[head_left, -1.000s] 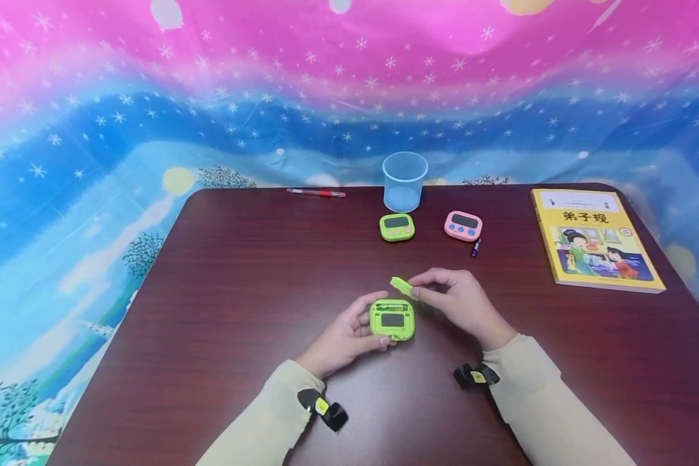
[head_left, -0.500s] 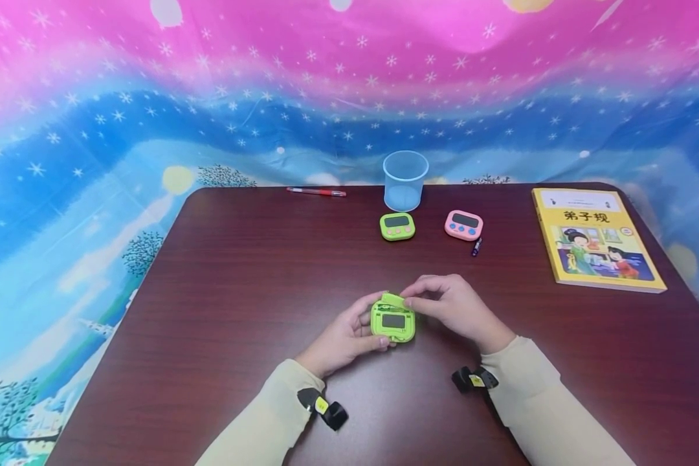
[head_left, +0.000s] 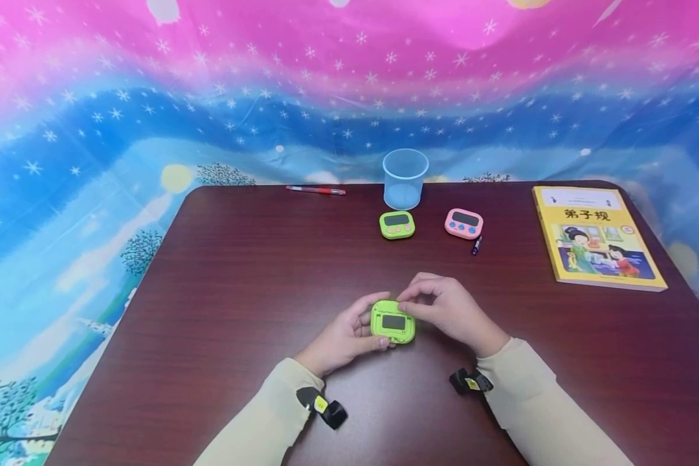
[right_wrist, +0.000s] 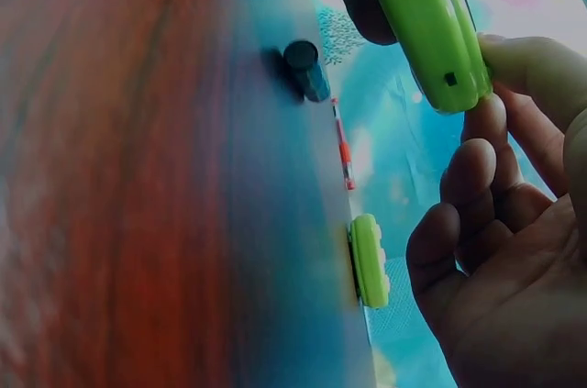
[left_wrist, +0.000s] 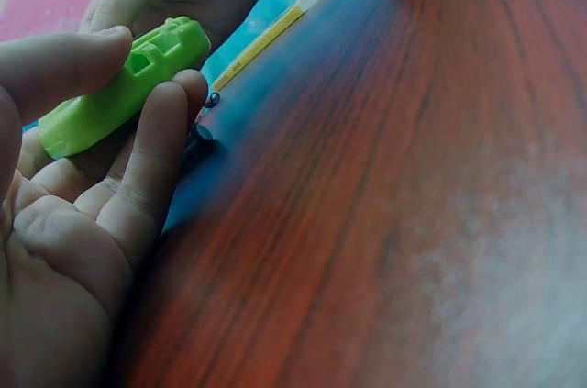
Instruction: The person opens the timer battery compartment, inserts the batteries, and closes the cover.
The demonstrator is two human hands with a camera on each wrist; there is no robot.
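In the head view my left hand [head_left: 340, 340] grips a lime-green digital timer [head_left: 393, 333], its back facing up, between thumb and fingers. A green battery cover [head_left: 387, 307] lies over the slot along the timer's far edge, and the battery under it is hidden. My right hand [head_left: 451, 314] pinches the cover's right end with thumb and forefinger. The left wrist view has the timer [left_wrist: 128, 90] edge-on between thumb and fingers. In the right wrist view the right thumb and forefinger meet at the end of the timer [right_wrist: 431, 30].
Farther back lie another green timer [head_left: 397, 225], a pink timer [head_left: 463, 224] and a small dark battery [head_left: 477, 245]. Behind them stand a blue translucent cup [head_left: 403, 184] and a red pen [head_left: 320, 190]. A yellow book [head_left: 600, 239] lies at the right. A dark cylinder [right_wrist: 304, 67] appears in the right wrist view.
The right hand has brought the battery cover from beside the timer down onto its slot. The battery, visible earlier, is now covered. My left hand keeps its grip in the same place.
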